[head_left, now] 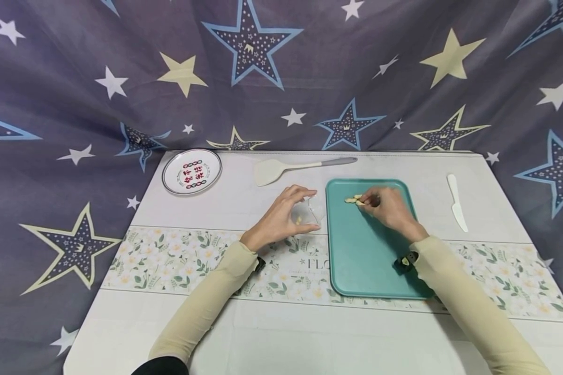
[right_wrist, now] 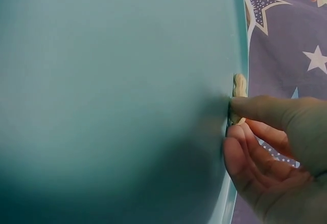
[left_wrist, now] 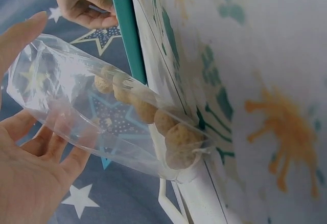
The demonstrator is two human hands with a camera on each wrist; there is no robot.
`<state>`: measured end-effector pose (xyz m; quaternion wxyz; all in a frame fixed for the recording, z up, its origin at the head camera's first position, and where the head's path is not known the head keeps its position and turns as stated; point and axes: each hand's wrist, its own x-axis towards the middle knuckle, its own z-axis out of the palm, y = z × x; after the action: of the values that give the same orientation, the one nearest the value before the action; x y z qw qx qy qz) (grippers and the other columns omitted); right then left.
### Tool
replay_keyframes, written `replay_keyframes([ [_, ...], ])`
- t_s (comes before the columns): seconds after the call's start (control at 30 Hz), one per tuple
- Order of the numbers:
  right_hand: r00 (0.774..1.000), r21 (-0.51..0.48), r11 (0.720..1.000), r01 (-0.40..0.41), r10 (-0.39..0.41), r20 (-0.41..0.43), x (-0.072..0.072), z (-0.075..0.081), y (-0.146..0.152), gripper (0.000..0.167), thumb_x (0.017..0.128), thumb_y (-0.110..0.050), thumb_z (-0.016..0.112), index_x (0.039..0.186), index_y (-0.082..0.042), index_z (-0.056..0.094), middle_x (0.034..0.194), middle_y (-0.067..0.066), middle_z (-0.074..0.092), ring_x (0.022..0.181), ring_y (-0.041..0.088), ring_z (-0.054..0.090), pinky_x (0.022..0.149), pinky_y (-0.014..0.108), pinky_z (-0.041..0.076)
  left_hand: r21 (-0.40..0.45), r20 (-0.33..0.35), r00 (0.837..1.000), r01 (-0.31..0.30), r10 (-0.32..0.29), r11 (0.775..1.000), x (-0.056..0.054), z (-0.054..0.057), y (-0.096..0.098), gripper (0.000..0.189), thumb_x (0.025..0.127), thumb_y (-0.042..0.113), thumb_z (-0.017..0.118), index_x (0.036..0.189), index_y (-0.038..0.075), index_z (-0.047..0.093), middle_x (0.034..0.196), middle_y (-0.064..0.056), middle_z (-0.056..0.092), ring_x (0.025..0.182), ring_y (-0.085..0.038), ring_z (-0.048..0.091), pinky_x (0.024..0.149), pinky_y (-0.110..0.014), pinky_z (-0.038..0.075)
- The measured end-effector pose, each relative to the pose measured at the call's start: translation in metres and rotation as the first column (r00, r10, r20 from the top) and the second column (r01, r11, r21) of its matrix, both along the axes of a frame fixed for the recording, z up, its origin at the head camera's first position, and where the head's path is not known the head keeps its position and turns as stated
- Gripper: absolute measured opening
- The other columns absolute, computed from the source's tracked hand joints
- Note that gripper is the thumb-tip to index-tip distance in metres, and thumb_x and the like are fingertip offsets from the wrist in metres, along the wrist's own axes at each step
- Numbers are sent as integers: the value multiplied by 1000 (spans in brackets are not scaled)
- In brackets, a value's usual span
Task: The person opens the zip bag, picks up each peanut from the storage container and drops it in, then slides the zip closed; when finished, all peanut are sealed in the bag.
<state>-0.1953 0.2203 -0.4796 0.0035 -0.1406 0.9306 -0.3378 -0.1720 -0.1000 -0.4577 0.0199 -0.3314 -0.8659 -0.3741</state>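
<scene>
My left hand [head_left: 281, 214] curves thumb and fingers round a clear plastic bag [left_wrist: 71, 93], holding its mouth spread toward the teal tray [head_left: 363, 260]. Several peanuts in their shells [left_wrist: 182, 138] lie in the low end of the bag. Over the far part of the tray, my right hand [head_left: 390, 209] pinches a peanut between thumb and fingertips, which partly hide it. Beside those fingertips a few unshelled peanuts [head_left: 350, 200] lie close together; in the right wrist view one peanut [right_wrist: 239, 85] shows just past the fingers.
A white spatula [head_left: 269, 172] with a grey handle end lies behind the hands. At the back left is a round plate [head_left: 171, 174] with red lettering. Right of the tray lies a white knife [head_left: 456, 200]. A star-patterned cloth [head_left: 262, 120] hangs behind the table.
</scene>
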Motion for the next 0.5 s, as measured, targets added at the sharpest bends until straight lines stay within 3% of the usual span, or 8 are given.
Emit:
replay_keyframes([
  [0.13, 1000, -1, 1000, -6, 6, 14, 3, 2, -3, 14, 93, -7, 78, 106, 0, 78, 94, 17, 78, 82, 27, 74, 70, 39, 62, -10, 3, 1000, -6, 7, 1000, 2, 0, 0, 82, 81, 38, 91, 150, 14, 55, 141, -3, 57, 124, -22, 57, 111, -41, 49],
  [0.33, 1000, -7, 1000, -15, 15, 23, 9, 5, -8, 13, 93, -6, 77, 104, -1, 79, 93, 16, 79, 80, 25, 74, 64, 23, 56, -2, 2, 1000, -3, 3, 1000, 2, 0, 0, 82, 81, 37, 91, 150, 13, 55, 142, -5, 57, 126, -28, 58, 111, -42, 49],
  [0.5, 999, -14, 999, -37, 37, 22, 13, 8, -12, 12, 92, -5, 77, 104, -2, 80, 93, 15, 79, 80, 23, 74, 63, 20, 56, 2, 7, 1000, 1, -1, 1000, 2, 2, 1, 82, 81, 36, 91, 150, 12, 55, 142, -4, 57, 125, -25, 58, 111, -41, 50],
])
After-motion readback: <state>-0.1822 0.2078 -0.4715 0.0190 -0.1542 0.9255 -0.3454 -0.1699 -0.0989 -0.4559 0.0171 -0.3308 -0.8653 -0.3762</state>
